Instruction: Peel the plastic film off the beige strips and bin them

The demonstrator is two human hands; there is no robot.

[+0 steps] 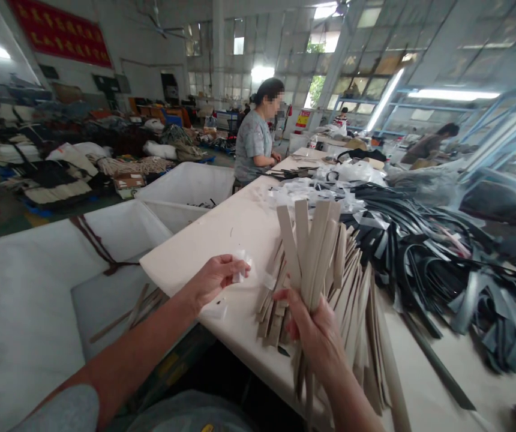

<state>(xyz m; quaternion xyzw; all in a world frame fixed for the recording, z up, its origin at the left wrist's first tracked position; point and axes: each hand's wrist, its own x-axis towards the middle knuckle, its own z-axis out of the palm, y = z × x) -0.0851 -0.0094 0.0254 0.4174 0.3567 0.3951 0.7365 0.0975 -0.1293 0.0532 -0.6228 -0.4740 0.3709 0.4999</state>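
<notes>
My right hand (312,333) grips a thick bundle of long beige strips (312,255), likely leather or a similar material, with their ends fanning upward. More beige strips (269,315) lie spread in a heap on the white table (226,234), just behind and under that hand. My left hand (216,279) is raised over the table's edge and pinches a small piece of white film or paper (242,266). It touches no strips.
Tangled black and grey straps (424,258) cover the table's right side, with clear plastic bags (316,195) beyond them. Large white bins (186,192) stand left of the table, one holding several strips. A co-worker (253,135) stands at the table's far end.
</notes>
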